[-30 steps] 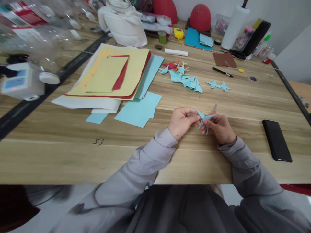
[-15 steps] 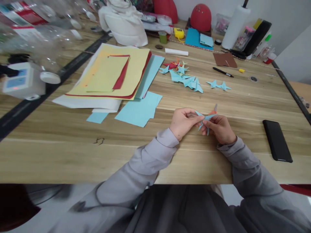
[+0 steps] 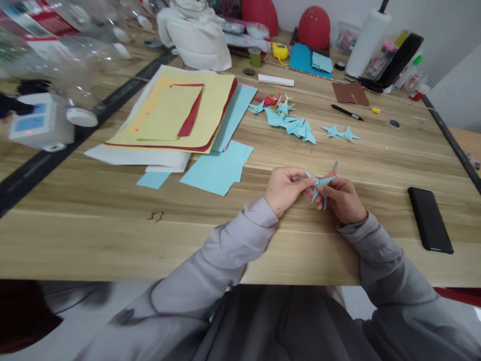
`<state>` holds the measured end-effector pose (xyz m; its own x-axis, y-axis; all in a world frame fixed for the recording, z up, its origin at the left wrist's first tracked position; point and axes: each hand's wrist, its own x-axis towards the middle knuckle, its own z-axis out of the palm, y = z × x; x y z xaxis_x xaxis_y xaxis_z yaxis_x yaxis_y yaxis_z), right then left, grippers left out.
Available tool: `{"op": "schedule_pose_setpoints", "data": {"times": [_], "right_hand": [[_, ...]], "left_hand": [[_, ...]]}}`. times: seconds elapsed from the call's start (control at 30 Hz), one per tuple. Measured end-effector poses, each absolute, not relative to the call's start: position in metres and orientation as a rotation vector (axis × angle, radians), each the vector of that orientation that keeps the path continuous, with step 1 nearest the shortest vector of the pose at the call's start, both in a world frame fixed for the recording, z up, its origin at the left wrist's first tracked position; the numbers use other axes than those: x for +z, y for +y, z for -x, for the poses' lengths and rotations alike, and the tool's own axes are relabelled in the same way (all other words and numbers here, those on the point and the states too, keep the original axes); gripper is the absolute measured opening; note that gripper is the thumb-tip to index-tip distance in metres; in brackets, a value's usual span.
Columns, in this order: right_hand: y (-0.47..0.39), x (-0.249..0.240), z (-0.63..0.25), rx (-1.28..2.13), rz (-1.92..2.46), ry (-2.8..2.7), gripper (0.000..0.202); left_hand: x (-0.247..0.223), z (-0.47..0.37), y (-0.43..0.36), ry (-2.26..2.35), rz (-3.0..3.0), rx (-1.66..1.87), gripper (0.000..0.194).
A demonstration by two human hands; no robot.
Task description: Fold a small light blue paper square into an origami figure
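Between my two hands is a small folded blue paper piece (image 3: 320, 184) with several thin points spread out. My left hand (image 3: 286, 190) pinches its left side between thumb and fingers. On the other side, my right hand (image 3: 343, 197) grips it with the thumb across the front. Just behind the right fingers lie scissors (image 3: 335, 169) with an orange handle, partly hidden. Folded blue paper cranes (image 3: 296, 128) form a cluster farther back, with a red one (image 3: 269, 101) among them, and two more blue ones (image 3: 340, 132) sit to the right.
Stacked yellow, red and white sheets (image 3: 169, 110) lie at the left, beside blue paper (image 3: 218, 168). A black phone (image 3: 430, 219) rests at the right, a pen (image 3: 347, 112) behind my hands. Plastic bottles (image 3: 78, 65) and a white device (image 3: 43, 123) stand far left.
The view has shifted slightly, so the table items appear a little farther right. The folded piece shows its lower points more openly between my fingers; both hands keep their grip.
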<state>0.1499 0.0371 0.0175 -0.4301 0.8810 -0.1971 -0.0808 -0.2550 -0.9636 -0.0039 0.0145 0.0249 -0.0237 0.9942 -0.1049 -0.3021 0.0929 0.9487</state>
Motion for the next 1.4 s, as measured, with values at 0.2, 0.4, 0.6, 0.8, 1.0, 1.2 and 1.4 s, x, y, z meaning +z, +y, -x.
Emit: {"op": "schedule_pose_setpoints", "data": {"times": [0.2, 0.4, 0.6, 0.8, 1.0, 1.2, 1.4], "right_hand": [[0.038, 0.019, -0.151, 1.814, 1.051, -1.242, 0.029], [0.037, 0.02, -0.151, 1.807, 1.046, -1.242, 0.029], [0.038, 0.02, -0.149, 1.799, 1.045, -1.202, 0.027], [0.039, 0.019, -0.151, 1.884, 1.011, -1.144, 0.021], [0.039, 0.022, -0.152, 1.954, 1.008, -1.089, 0.016], [0.04, 0.025, -0.152, 1.971, 0.994, -1.079, 0.019], [0.041, 0.022, -0.153, 2.015, 1.004, -1.027, 0.018]], "left_hand": [[0.024, 0.005, 0.016, 0.984, -0.829, 1.271, 0.023], [0.023, 0.006, 0.017, 0.934, -0.732, 1.245, 0.025], [0.024, 0.007, 0.016, 0.917, -0.715, 1.3, 0.016], [0.028, 0.013, 0.017, 0.97, -0.978, 1.281, 0.015], [0.03, 0.017, 0.017, 1.001, -1.06, 1.235, 0.007], [0.027, 0.017, 0.018, 0.947, -1.013, 1.251, 0.009], [0.027, 0.017, 0.018, 0.898, -0.929, 1.24, 0.008]]}}
